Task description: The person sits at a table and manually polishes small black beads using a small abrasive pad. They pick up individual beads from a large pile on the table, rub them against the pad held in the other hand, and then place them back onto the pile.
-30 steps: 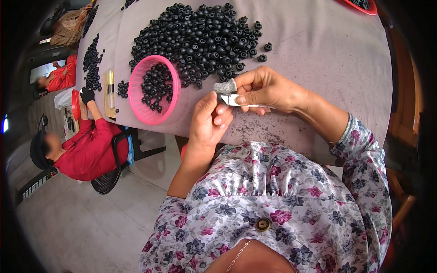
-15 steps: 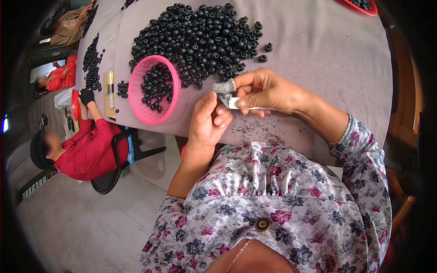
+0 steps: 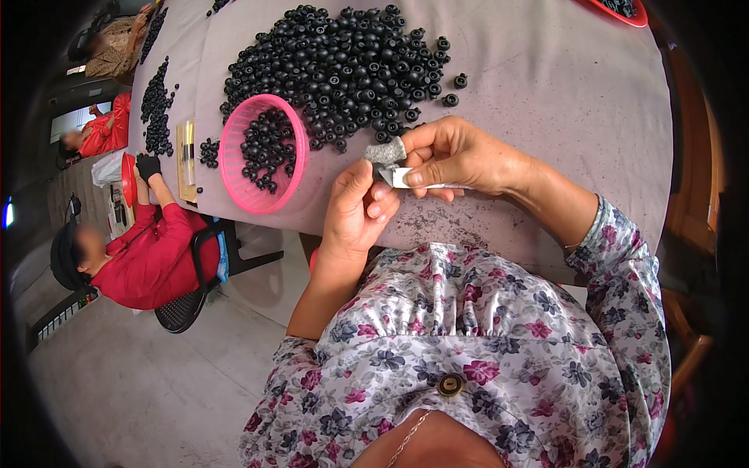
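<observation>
My right hand (image 3: 460,164) is closed on a small white-handled blade (image 3: 402,178), the thumb pressing on its white part. A grey fabric finger sleeve (image 3: 385,150) covers the tip of the right index finger. Just left of it, my left hand (image 3: 357,204) has its thumb raised and its fingers curled against the blade's grey end. Whatever small piece it pinches there is hidden by the fingers and the sleeve. Beyond both hands lies a large heap of small black round knobs (image 3: 335,70). To the left, a pink plastic basket (image 3: 224,160) holds more of them.
Dark crumbs (image 3: 445,226) are scattered on the grey tablecloth near my body. A yellowish box (image 3: 187,160) and smaller knob piles (image 3: 158,109) lie farther left. Beside the table's left side sits a person in red (image 3: 168,261). A red bowl (image 3: 633,14) stands far right.
Both hands stay almost in place around the blade. The grey finger sleeve and the fingertips have shifted only very slightly.
</observation>
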Demonstrator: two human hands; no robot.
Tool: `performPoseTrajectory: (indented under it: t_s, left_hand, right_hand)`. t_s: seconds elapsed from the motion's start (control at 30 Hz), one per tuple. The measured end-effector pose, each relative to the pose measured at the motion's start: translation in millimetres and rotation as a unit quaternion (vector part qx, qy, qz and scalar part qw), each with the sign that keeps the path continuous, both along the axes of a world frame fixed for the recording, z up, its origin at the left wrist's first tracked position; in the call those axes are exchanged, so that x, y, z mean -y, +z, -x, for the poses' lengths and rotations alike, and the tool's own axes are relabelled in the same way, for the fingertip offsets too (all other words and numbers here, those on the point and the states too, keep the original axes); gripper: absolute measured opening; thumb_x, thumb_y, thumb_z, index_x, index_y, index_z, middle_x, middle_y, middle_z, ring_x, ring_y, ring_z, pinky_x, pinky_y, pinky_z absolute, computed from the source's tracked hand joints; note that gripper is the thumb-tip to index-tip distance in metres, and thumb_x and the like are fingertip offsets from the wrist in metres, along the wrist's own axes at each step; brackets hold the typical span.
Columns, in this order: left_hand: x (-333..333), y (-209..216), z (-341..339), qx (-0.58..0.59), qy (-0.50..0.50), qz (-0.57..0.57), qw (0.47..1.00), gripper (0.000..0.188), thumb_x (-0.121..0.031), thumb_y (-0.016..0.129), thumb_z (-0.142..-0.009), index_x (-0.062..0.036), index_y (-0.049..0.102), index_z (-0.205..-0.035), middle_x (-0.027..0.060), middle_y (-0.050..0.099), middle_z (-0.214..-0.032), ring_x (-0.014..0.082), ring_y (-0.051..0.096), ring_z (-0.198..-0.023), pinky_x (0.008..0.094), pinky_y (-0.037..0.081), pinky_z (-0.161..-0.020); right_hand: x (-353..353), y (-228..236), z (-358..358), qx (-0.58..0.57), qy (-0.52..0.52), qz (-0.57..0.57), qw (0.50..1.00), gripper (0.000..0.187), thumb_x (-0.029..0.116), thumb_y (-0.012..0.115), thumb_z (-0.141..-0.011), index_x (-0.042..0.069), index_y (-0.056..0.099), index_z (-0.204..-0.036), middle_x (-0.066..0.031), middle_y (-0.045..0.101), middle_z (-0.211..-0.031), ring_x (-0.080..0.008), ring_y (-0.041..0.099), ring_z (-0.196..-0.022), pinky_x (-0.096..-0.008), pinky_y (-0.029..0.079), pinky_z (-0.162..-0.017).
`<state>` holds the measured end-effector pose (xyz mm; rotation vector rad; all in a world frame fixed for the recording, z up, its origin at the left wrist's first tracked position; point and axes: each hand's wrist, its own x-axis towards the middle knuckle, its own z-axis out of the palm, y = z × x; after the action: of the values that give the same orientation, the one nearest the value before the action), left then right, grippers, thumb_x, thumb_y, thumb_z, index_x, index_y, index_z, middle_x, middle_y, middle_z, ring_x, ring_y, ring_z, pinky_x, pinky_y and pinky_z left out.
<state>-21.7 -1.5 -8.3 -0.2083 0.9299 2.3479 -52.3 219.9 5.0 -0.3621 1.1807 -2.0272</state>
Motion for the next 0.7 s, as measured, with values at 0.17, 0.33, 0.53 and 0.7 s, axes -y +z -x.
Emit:
performPoseTrajectory:
  t_s: [0.17,0.33,0.53,0.7]
  left_hand:
    - [-1.6,2.7,0.0,-0.007,-0.012,0.019,1.000,0.034,-0.035,0.056,-0.098,-0.0016,0.059,-0.100,-0.0020,0.049,-0.068,0.0039,0.042,-0.048,0.0190,0.034,-0.042]
    - [-4.6,8.5,-2.3,-0.018,-0.039,0.028,0.999,0.038,-0.038,0.056,-0.098,-0.0007,0.057,-0.101,-0.0029,0.048,-0.070,0.0029,0.040,-0.049,0.0181,0.032,-0.042]
    - [-5.3,7.4,-0.7,-0.012,-0.024,0.021,0.999,0.037,-0.037,0.057,-0.098,-0.0006,0.059,-0.105,-0.0028,0.049,-0.069,0.0032,0.041,-0.049,0.0177,0.033,-0.043]
    - [-3.6,5.5,-1.8,-0.008,-0.009,0.040,0.999,0.041,-0.040,0.056,-0.097,0.0001,0.059,-0.107,-0.0041,0.049,-0.067,0.0024,0.041,-0.047,0.0176,0.032,-0.041]
  right_hand:
    - [0.1,0.2,-1.1,-0.003,-0.011,-0.001,1.000,0.018,0.005,0.067,-0.089,-0.002,0.066,-0.105,-0.0035,0.066,-0.073,-0.0041,0.054,-0.050,-0.0166,0.037,-0.041]
    - [-0.2,-1.3,-0.1,0.004,-0.012,0.003,1.000,0.013,0.006,0.067,-0.089,-0.002,0.067,-0.100,-0.0039,0.066,-0.071,-0.0044,0.054,-0.049,-0.0168,0.036,-0.041]
    - [-0.8,-1.2,1.1,0.016,-0.001,0.020,1.000,0.019,0.004,0.068,-0.087,-0.003,0.066,-0.105,-0.0044,0.066,-0.072,-0.0044,0.055,-0.050,-0.0164,0.038,-0.041]
    - [-0.2,-1.2,1.3,0.010,0.006,0.021,1.000,0.026,0.002,0.069,-0.085,-0.003,0.064,-0.110,-0.0052,0.066,-0.073,-0.0041,0.055,-0.050,-0.0160,0.039,-0.042]
